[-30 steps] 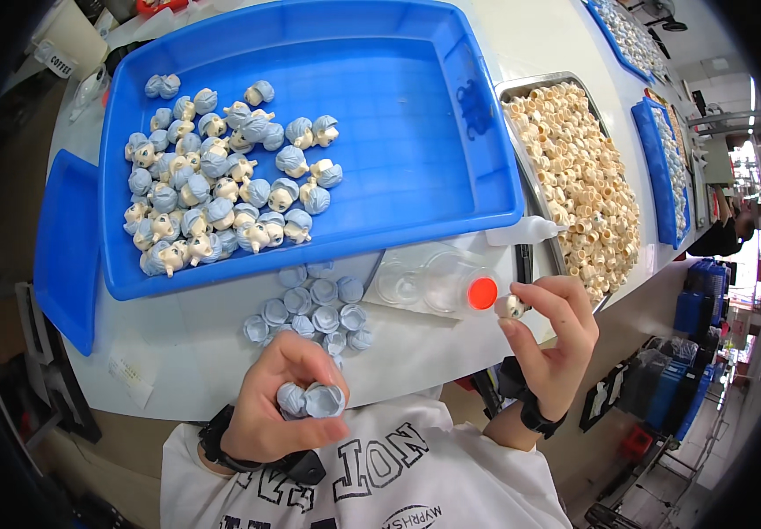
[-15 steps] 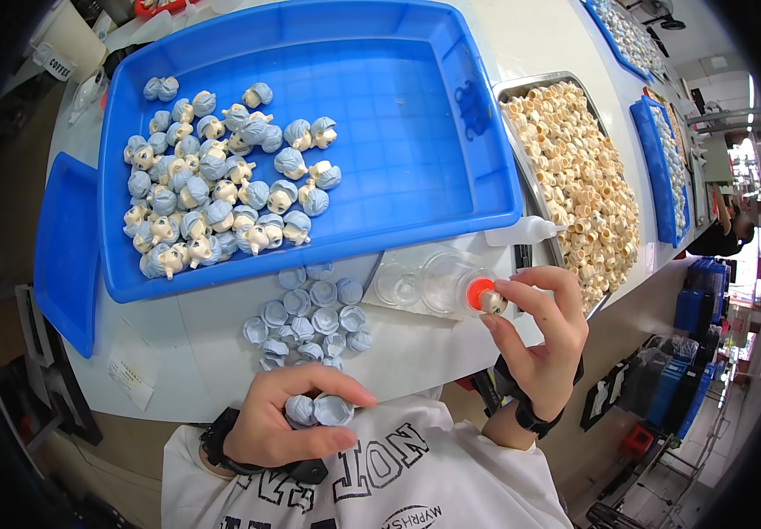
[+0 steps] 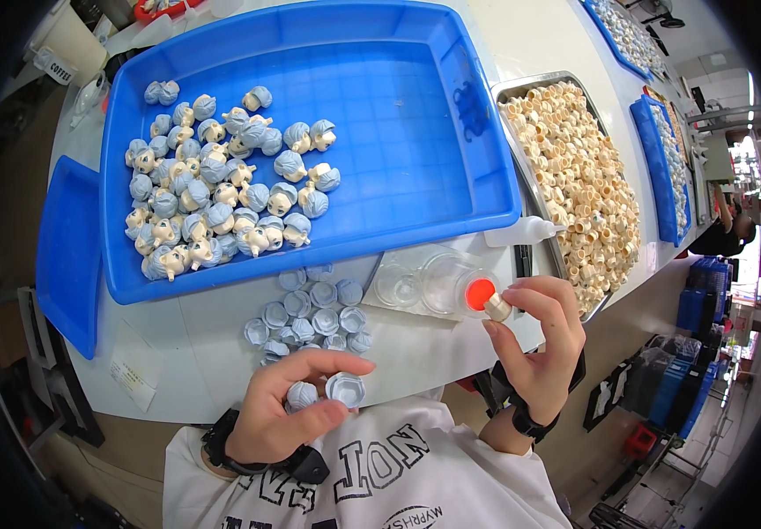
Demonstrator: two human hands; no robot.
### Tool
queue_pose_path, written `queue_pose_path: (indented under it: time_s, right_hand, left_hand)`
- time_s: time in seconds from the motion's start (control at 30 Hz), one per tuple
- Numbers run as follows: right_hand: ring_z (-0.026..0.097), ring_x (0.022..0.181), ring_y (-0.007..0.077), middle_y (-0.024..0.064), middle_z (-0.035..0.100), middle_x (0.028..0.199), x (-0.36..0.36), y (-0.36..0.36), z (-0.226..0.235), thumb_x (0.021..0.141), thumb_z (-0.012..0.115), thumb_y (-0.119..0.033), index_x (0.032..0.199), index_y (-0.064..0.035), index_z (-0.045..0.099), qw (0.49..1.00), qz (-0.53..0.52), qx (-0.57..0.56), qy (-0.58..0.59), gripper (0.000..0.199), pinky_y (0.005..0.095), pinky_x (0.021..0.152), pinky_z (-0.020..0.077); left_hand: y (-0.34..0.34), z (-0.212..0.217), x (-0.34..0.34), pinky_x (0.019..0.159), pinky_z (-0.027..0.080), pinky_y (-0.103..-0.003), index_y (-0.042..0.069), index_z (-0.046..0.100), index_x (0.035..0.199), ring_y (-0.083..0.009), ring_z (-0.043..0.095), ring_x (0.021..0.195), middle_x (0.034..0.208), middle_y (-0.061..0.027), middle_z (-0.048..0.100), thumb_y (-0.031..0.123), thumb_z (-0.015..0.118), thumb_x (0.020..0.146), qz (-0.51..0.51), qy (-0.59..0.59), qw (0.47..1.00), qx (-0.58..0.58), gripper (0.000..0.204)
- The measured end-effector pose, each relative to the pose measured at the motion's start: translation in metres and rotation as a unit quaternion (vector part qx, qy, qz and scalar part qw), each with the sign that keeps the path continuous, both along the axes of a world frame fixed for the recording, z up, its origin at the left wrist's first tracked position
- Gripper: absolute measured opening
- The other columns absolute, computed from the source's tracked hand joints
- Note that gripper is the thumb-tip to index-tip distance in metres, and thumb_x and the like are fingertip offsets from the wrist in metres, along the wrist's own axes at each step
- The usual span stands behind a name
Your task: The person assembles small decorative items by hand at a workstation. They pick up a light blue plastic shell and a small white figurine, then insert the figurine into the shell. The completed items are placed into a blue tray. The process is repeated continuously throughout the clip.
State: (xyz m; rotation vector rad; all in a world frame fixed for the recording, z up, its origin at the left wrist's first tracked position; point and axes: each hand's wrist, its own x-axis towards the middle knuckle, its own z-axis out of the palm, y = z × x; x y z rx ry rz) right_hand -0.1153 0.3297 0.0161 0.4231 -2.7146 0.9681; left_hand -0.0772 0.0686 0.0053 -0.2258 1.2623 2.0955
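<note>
My left hand (image 3: 296, 410) is closed around light blue doll hair caps: a hollow cap (image 3: 345, 389) shows its open side at the fingertips, and another cap (image 3: 302, 396) sits deeper in the palm. Between thumb and fingertips, my right hand (image 3: 539, 339) pinches a small cream doll head piece (image 3: 497, 306). That piece is beside the red-topped opening of a clear container (image 3: 442, 280). Several loose blue caps (image 3: 310, 309) lie on the table above my left hand. A metal tray (image 3: 534, 189) heaped with cream head pieces (image 3: 574, 185) stands to the right.
A large blue bin (image 3: 380, 115) holds several capped doll heads (image 3: 195, 181) on its left side. A white squeeze bottle (image 3: 521, 231) lies between bin and tray. Left of the bin leans a blue lid-like tray (image 3: 67, 256). Further blue trays (image 3: 658, 172) line the right, with a person (image 3: 733, 231) beyond.
The head piece in my right hand has turned and shifted slightly away from the red opening. My left hand has raised the hollow cap toward its fingertips.
</note>
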Motion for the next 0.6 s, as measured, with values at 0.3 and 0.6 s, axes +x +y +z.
queue_pose_path:
  time_s: [0.3, 0.6]
  right_hand:
    - [0.057, 0.074, 0.0249, 0.0107, 0.057, 0.083, 0.004, -0.015, 0.010, 0.056, 0.075, -0.005, 0.089, -0.0002, 0.062, 0.986, 0.090, -0.142, 0.023, 0.036, 0.0328, 0.061, 0.0452]
    - [0.056, 0.070, 0.0225, 0.0065, 0.057, 0.079, 0.000, -0.044, 0.009, 0.058, 0.074, -0.014, 0.090, -0.0012, 0.063, 0.951, 0.254, -0.174, 0.000, 0.036, 0.0312, 0.059, 0.0429]
  left_hand:
    - [0.010, -0.008, 0.004, 0.061, 0.038, -0.017, 0.003, 0.057, 0.105, -0.0019, 0.048, 0.069, 0.089, 0.0007, 0.057, 0.005, 0.074, 0.070, 0.049, 0.115, 0.992, -0.026, 0.039]
    - [0.021, -0.005, 0.001, 0.064, 0.043, -0.020, 0.004, 0.060, 0.102, -0.0068, 0.056, 0.074, 0.086, -0.0037, 0.062, 0.003, 0.074, 0.069, 0.038, 0.241, 0.965, -0.094, 0.036]
